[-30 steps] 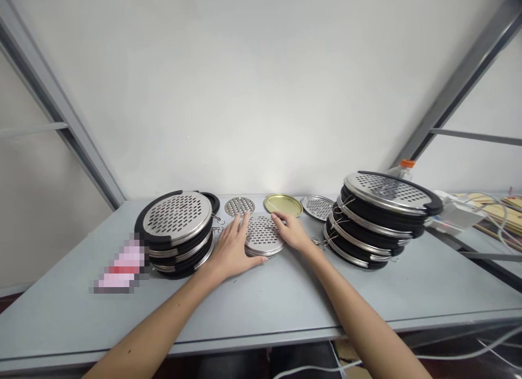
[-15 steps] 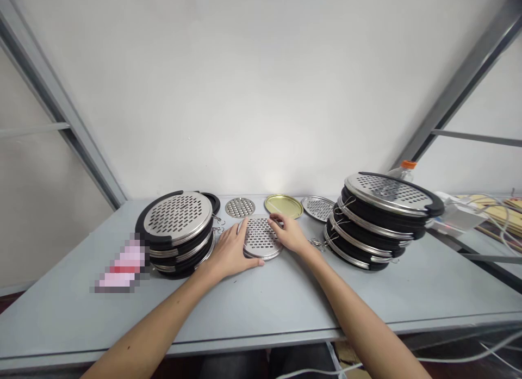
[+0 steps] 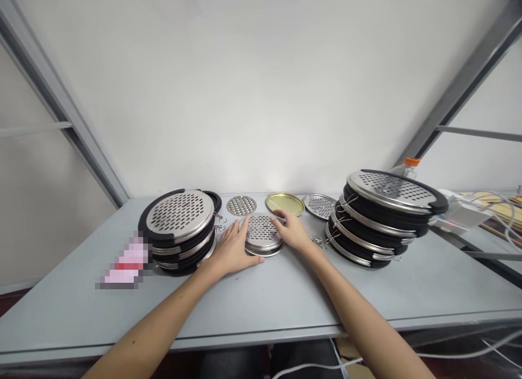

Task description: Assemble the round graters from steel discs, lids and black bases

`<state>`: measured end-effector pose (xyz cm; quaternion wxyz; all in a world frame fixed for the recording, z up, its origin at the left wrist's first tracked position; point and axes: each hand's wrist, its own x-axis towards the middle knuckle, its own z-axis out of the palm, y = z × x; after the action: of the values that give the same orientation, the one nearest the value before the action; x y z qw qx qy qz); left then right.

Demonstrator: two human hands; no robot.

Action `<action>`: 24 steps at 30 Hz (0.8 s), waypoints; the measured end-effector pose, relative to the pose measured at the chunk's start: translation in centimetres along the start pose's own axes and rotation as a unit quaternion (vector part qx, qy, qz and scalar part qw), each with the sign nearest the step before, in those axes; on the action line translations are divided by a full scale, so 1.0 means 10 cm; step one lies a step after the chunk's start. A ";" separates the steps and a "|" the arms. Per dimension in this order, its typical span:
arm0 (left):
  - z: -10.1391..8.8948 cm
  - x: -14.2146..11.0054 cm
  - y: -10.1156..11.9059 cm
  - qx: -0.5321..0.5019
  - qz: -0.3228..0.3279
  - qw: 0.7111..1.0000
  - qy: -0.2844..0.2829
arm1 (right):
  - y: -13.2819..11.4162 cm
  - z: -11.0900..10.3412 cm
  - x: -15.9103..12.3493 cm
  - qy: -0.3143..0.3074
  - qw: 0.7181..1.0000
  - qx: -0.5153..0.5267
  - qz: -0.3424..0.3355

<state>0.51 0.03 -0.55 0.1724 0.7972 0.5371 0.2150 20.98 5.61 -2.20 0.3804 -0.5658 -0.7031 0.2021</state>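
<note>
A round perforated metal disc [image 3: 263, 228], like a grater plate, lies slot side up on top of another round metal piece [image 3: 267, 253], whose rim shows beneath its front edge. My left hand [image 3: 233, 247] curves round the left side, fingertips at the disc's edge and thumb stretched along the front. My right hand [image 3: 290, 230] grips the right edge, thumb over the slotted face and forefinger reaching behind. The fingers partly hide the disc's sides. I cannot tell how the two pieces fit together.
A stack of black-and-silver slotted round units [image 3: 179, 218] stands left, a taller stack [image 3: 383, 205] right. Behind lie a perforated disc [image 3: 241, 205], a gold round lid [image 3: 284, 204] and a slotted disc [image 3: 320, 206]. Wire clips [image 3: 320, 241] lie beside the right stack.
The slotted disc now sits higher, showing more rim beneath it. My right fingers have shifted from its top face towards its right and back edge. My left hand stays at the left.
</note>
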 end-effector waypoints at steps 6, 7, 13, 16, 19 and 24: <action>0.00 0.02 -0.01 0.014 0.003 1.000 -0.018 | 0.00 0.00 -0.01 -0.024 1.000 -0.013 0.012; 0.00 0.02 -0.01 0.007 0.002 1.000 -0.016 | 0.00 0.00 -0.01 -0.022 1.000 -0.012 0.012; 0.01 0.03 -0.02 -0.024 -0.015 1.000 -0.003 | 0.00 0.02 0.00 -0.003 1.000 -0.001 0.010; 0.01 0.03 -0.02 -0.036 -0.005 0.999 0.011 | -0.01 0.01 0.00 0.007 1.000 -0.005 0.004; -0.01 0.03 0.01 -0.032 0.008 0.999 0.030 | -0.03 -0.01 0.00 0.016 1.000 -0.011 -0.001; -0.02 0.02 0.03 0.016 0.018 0.999 0.033 | -0.04 -0.03 -0.01 0.007 0.999 -0.049 0.005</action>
<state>0.71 0.09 -0.23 0.1383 0.8019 0.5315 0.2353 20.96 5.34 -1.78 0.3561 -0.5887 -0.7064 0.1660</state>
